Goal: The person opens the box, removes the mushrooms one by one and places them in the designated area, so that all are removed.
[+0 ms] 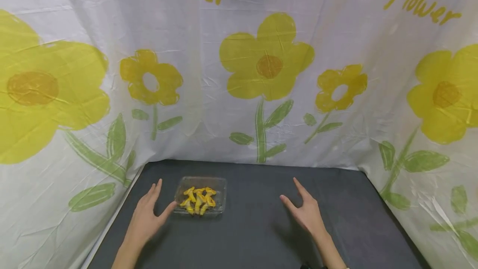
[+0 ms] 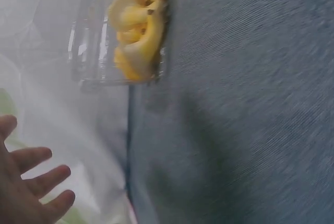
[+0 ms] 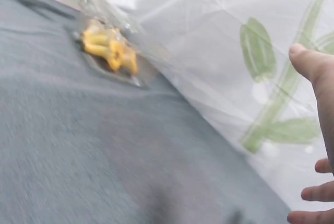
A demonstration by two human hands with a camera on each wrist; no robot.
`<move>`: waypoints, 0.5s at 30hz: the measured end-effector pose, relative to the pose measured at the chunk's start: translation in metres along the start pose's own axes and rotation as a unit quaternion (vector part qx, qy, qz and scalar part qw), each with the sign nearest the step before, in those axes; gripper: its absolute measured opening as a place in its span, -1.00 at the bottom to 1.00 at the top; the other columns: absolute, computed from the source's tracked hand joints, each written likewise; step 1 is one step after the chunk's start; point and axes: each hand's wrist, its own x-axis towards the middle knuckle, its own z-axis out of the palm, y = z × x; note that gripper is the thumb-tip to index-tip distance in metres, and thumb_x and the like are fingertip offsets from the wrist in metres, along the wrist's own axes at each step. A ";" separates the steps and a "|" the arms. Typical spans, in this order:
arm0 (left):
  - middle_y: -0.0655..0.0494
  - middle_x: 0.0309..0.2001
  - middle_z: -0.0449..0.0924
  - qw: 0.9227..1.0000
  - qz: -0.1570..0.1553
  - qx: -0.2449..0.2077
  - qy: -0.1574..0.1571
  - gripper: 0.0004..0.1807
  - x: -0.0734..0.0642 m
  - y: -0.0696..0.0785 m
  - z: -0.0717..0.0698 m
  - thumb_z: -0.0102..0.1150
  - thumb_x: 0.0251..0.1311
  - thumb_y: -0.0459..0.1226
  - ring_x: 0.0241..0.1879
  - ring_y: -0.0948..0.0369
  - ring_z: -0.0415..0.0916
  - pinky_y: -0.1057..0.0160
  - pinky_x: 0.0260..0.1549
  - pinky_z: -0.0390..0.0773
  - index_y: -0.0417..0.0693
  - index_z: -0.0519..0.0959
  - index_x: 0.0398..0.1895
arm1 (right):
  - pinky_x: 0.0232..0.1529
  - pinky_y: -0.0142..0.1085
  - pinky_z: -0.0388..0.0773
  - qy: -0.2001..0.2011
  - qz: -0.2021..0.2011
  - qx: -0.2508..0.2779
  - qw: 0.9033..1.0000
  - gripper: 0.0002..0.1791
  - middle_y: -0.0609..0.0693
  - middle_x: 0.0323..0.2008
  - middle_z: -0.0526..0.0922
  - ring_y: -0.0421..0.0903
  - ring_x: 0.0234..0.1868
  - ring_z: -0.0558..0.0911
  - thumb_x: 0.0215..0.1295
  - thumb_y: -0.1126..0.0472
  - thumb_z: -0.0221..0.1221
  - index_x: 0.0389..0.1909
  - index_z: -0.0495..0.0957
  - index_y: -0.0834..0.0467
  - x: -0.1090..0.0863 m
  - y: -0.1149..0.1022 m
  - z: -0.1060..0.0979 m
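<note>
A clear plastic box (image 1: pixel 221 184) sits on the dark cloth, left of centre. Inside lie several yellow curved pieces (image 1: pixel 199 198) with paler stems; they look like mushrooms, though their exact kind is unclear. My left hand (image 1: pixel 147 221) hovers just left of the box, fingers spread and thumb toward its side, holding nothing. In the left wrist view, a gap separates the fingers (image 2: pixel 44 182) from the box (image 2: pixel 91 51). Farther right, my right hand (image 1: pixel 308 215) hangs above the cloth with thumb and forefinger apart, nothing in its grasp.
A dark grey cloth (image 1: pixel 246 235) covers the table. White sheets (image 1: pixel 205 94) printed with yellow flowers and green leaves hang at the back and both sides. Shadows of both hands fall on the cloth.
</note>
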 end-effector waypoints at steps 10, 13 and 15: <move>-0.41 0.66 -0.05 0.996 -0.018 -0.074 -0.048 0.07 -0.008 -0.019 0.028 0.19 0.51 0.11 0.56 -0.48 -0.06 -0.60 0.33 0.09 0.05 -0.27 0.77 | 0.02 0.10 0.71 0.007 -0.029 0.075 0.997 -0.14 0.30 0.41 0.53 0.33 0.23 0.65 0.42 -0.06 0.39 0.61 0.31 0.16 -0.002 -0.006 0.048; -0.44 0.66 -0.09 0.994 -0.011 -0.097 -0.055 0.07 -0.006 -0.022 0.033 0.18 0.53 0.08 0.55 -0.48 -0.06 -0.57 0.36 0.06 0.03 -0.30 0.77 | -0.02 0.10 0.71 0.016 -0.046 0.083 0.995 -0.18 0.29 0.35 0.59 0.29 0.16 0.70 0.40 -0.03 0.41 0.58 0.37 0.15 -0.002 -0.010 0.059; -0.45 0.66 -0.13 0.992 -0.011 -0.113 -0.061 0.07 -0.005 -0.024 0.035 0.17 0.53 0.07 0.56 -0.49 -0.07 -0.56 0.37 0.05 0.02 -0.32 0.76 | -0.03 0.11 0.71 0.016 -0.056 0.092 0.994 -0.20 0.29 0.33 0.61 0.27 0.14 0.71 0.39 -0.01 0.42 0.56 0.40 0.15 -0.001 -0.014 0.068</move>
